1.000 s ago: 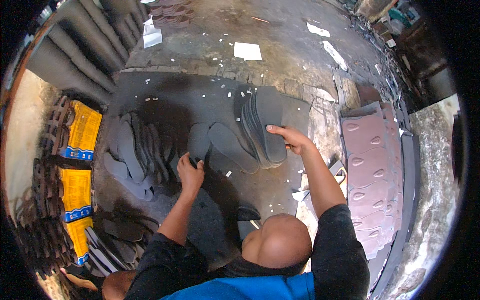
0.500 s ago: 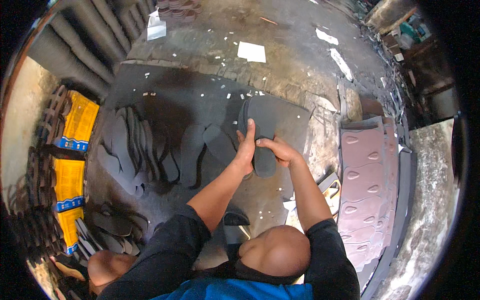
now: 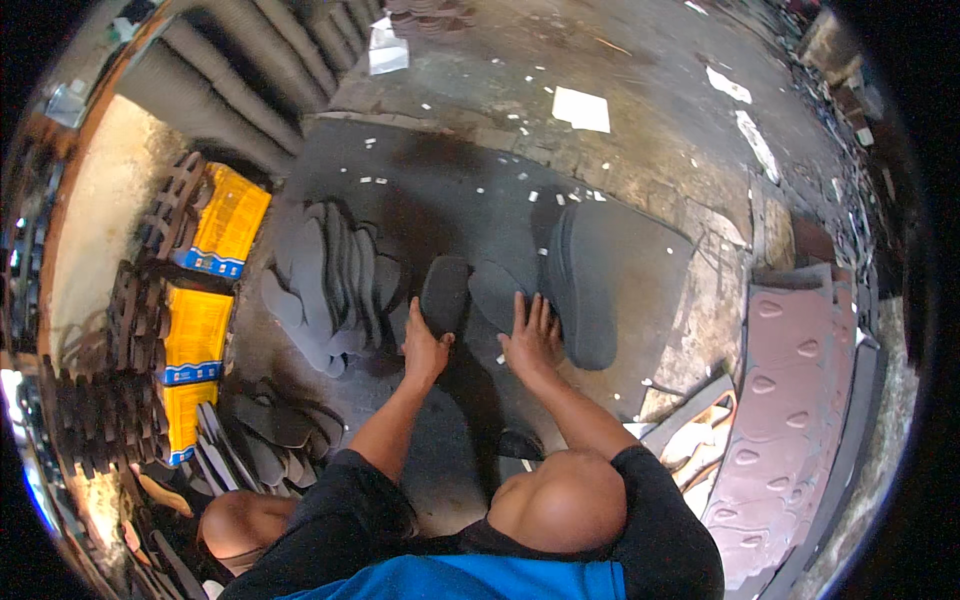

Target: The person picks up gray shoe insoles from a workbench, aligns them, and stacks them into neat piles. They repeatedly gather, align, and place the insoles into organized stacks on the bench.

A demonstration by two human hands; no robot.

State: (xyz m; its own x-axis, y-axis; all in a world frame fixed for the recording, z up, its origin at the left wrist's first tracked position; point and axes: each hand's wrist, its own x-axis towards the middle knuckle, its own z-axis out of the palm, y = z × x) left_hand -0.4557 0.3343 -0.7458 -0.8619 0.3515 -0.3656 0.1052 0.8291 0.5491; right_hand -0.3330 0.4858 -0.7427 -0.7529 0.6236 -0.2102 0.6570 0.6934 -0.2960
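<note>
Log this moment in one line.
left hand: at near end of dark-grey oblong sole; right hand: spread over grey oblong sole

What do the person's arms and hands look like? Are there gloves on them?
No gloves! The left hand and right hand are both bare, and so are the forearms. I can't see a watch or bracelet on either wrist. The loose, plain black sleeves are short, ending around the elbows, and the shirt has a bright blue part between them.

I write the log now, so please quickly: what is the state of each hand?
Left hand: at a dark sole; whether holding cannot be told.
Right hand: open, over the next sole.
</note>
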